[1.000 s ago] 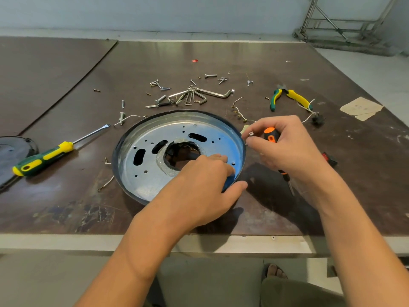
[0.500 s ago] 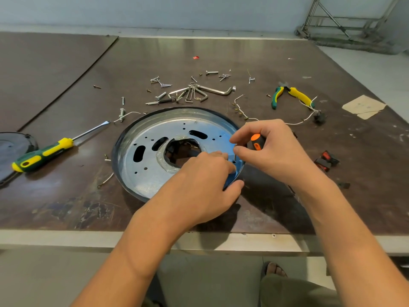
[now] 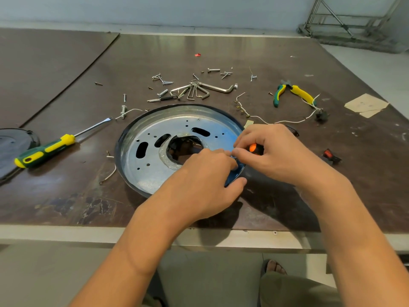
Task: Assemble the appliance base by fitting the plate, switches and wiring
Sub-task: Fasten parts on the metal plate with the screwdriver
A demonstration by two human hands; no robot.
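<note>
A round metal plate [image 3: 155, 165] with slots, small holes and a central opening lies in a dark-rimmed base on the table. My left hand [image 3: 205, 182] rests on the plate's right side, thumb under the rim, fingers pinched at a hole. My right hand [image 3: 272, 151] holds an orange-and-black screwdriver [image 3: 254, 149] in its palm, and its fingertips meet the left hand's fingers at the plate's right edge. What they pinch is hidden. A red rocker switch [image 3: 330, 155] lies to the right. White wiring [image 3: 287, 122] runs behind my right hand.
A yellow-green screwdriver [image 3: 44, 150] lies at left beside a dark disc [image 3: 13, 147]. Loose screws and hex keys [image 3: 199, 89] are scattered behind the plate. Yellow-green pliers [image 3: 290, 93] and a paper scrap [image 3: 365, 105] sit at back right. The table's front edge runs below my wrists.
My right hand has moved left and down from beside the plate to its right edge, bringing its fingertips against my left hand's fingers. The left hand has stayed on the plate.
</note>
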